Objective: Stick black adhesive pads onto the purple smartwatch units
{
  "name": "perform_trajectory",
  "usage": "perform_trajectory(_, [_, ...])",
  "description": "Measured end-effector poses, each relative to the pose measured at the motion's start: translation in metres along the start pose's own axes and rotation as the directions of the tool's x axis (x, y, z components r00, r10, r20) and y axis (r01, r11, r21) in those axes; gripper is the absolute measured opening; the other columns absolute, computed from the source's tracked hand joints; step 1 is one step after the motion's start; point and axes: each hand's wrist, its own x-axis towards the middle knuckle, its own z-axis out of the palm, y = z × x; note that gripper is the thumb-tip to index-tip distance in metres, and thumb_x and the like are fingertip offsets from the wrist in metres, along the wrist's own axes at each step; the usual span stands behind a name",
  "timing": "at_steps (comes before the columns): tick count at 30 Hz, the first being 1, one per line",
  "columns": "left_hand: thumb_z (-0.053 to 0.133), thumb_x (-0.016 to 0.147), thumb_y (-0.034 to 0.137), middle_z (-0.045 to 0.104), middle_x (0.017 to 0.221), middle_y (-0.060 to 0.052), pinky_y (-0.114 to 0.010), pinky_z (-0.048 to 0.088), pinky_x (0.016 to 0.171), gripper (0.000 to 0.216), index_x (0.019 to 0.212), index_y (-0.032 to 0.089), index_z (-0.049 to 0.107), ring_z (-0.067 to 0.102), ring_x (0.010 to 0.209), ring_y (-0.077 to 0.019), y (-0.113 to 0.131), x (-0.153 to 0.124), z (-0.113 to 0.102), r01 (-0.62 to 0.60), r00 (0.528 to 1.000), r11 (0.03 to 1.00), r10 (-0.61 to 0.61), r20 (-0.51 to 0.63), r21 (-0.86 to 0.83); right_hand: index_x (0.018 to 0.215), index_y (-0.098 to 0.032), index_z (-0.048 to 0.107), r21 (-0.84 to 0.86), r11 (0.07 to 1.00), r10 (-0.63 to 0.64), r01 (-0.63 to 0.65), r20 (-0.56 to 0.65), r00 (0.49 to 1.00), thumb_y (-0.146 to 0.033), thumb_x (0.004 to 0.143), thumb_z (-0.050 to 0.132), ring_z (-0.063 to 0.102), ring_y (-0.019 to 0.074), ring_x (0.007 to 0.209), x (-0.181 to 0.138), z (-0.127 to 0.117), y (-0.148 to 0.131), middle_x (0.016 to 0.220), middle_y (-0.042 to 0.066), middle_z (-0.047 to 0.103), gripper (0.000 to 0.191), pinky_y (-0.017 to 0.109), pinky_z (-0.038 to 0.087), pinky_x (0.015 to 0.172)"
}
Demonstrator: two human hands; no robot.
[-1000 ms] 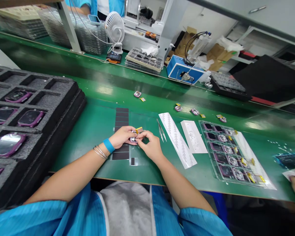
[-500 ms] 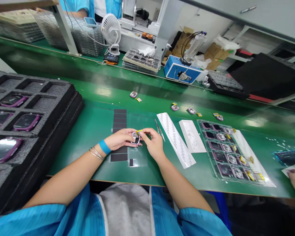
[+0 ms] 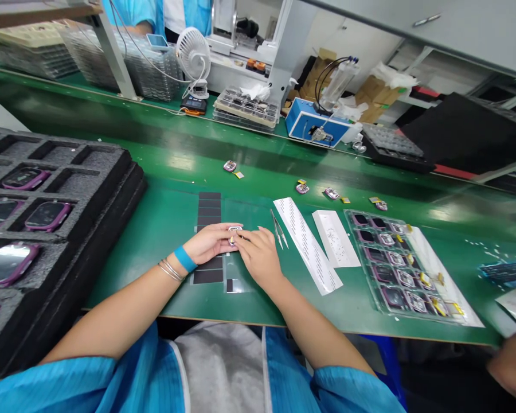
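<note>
My left hand (image 3: 210,241) and my right hand (image 3: 258,255) meet over a small purple watch case (image 3: 234,232) on the green bench. The left hand's fingers curl round the case and hold it. The right hand's fingertips press down on top of it, so most of the case is hidden. Under the hands lies a clear sheet with black rectangular pads (image 3: 209,209). Tweezers (image 3: 277,229) lie just right of my right hand.
A black foam tray (image 3: 90,189) with purple watch screens fills the left. White label strips (image 3: 307,244) and a clear tray of watch cases (image 3: 395,267) lie to the right. Loose cases (image 3: 229,166) sit on the conveyor behind. Another person's arm (image 3: 513,361) shows at the bottom right.
The yellow tab pinched by my right hand has been folded down onto the case, and the right fingers now press flat on it. The other person's hand at the right has drawn back.
</note>
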Motion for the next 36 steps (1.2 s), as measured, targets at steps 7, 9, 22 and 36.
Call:
perform_trajectory(7, [0.077,0.065,0.021,0.071,0.096,-0.011,-0.031,0.051,0.080,0.040,0.103,0.013,0.066,0.066,0.083,-0.0173,-0.005,0.002,-0.003,-0.126,0.984,0.977,0.101,0.149,0.171,0.118,-0.024,0.051,0.678,0.535,0.391,-0.504,0.330,0.859,-0.031,0.073,0.068,0.062,0.0193,0.100,0.002,0.008,0.016,0.113,0.008,0.062,0.049,0.035,0.054,0.084])
perform_trajectory(9, [0.078,0.064,0.025,0.071,0.094,-0.012,-0.032,0.051,0.078,0.042,0.101,0.012,0.066,0.067,0.080,-0.0176,-0.006,0.005,-0.003,-0.161,0.977,0.964,0.126,0.171,0.210,0.118,-0.023,0.051,0.711,0.413,0.402,-0.570,0.419,0.814,-0.032,0.072,0.069,0.065,0.0192,0.097,0.002,0.010,0.016,0.108,0.007,0.065,0.050,0.036,0.054,0.085])
perform_trajectory(22, [0.068,0.075,0.033,0.063,0.115,-0.013,-0.041,0.046,0.090,0.049,0.120,0.018,0.059,0.061,0.100,-0.0231,0.050,-0.072,0.008,-0.535,0.828,0.820,0.557,-0.069,0.205,0.117,-0.023,0.053,0.779,0.387,0.450,-0.493,0.307,0.839,-0.041,0.074,0.069,0.062,0.0242,0.105,0.002,0.005,0.023,0.119,0.012,0.062,0.048,0.044,0.052,0.090])
perform_trajectory(36, [0.064,0.072,0.029,0.054,0.120,-0.021,-0.065,0.030,0.088,0.038,0.109,0.022,0.066,0.043,0.115,-0.0455,0.142,-0.117,-0.083,0.537,0.056,0.445,0.829,-0.557,0.716,0.107,-0.018,0.056,0.680,0.596,0.478,-0.426,0.126,0.869,-0.045,0.081,0.058,0.065,0.0184,0.075,-0.002,-0.001,0.023,0.084,0.006,0.067,0.037,0.035,0.055,0.070])
